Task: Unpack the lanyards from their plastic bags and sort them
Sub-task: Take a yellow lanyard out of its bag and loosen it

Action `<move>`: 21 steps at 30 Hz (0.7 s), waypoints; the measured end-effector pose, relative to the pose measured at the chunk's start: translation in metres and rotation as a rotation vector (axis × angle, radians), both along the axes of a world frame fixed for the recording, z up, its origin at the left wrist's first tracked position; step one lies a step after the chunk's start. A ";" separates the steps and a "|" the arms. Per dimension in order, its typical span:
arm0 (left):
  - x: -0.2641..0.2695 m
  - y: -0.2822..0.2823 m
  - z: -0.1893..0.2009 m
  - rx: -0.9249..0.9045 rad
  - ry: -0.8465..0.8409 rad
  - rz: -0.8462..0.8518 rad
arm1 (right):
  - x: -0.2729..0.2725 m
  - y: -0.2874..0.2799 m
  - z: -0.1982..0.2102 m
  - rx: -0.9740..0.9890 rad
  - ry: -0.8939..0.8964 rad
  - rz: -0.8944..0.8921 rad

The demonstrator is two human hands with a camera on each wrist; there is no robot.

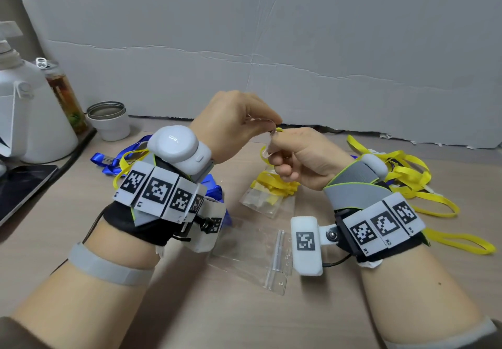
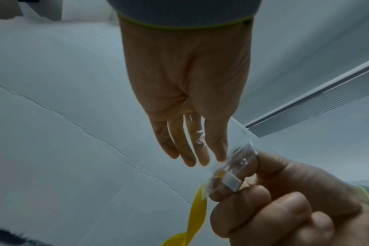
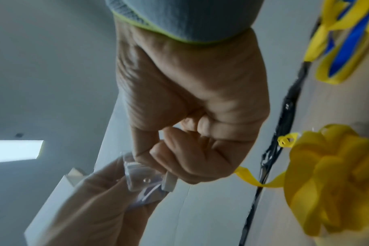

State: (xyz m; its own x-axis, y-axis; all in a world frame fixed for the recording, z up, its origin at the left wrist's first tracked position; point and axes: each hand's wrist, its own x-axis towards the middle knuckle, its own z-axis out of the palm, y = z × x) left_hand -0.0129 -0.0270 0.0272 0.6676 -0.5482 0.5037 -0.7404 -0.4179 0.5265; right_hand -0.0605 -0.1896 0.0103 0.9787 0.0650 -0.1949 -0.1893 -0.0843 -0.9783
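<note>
- Left hand (image 1: 231, 123): pinches the clear bag (image 2: 238, 159) from above.
- Right hand (image 1: 301, 158): fist grips the bag's lower end; yellow lanyard (image 2: 197, 214) hangs below.
- Table (image 1: 190, 308): loose yellow lanyards (image 1: 407, 180) far right.

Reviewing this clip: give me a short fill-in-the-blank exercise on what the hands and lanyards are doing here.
1. Both hands hold a clear plastic clip with a ____ lanyard strap hanging from it.
2. The loose lanyards beside the right hand are mostly ____.
3. The left hand is ____ the table.

Missing words: yellow; yellow; above
</note>
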 end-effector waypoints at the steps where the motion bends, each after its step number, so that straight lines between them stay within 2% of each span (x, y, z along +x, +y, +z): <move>1: -0.001 -0.001 0.000 -0.011 -0.028 -0.018 | 0.000 -0.001 0.000 0.041 0.020 0.006; 6: -0.001 -0.003 0.000 -0.024 -0.127 -0.036 | -0.001 -0.002 0.003 0.080 0.050 0.006; 15: 0.001 -0.003 -0.002 -0.001 -0.035 0.044 | -0.003 0.006 0.004 -0.063 0.026 -0.030; 21: -0.002 -0.002 0.000 0.039 0.029 0.121 | -0.003 0.010 0.004 -0.039 0.040 -0.035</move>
State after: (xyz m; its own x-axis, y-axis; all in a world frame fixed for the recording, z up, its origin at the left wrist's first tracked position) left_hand -0.0151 -0.0292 0.0271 0.7443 -0.4815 0.4628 -0.6678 -0.5243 0.5284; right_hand -0.0634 -0.1798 0.0148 0.9716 0.0222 -0.2356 -0.2317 -0.1145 -0.9660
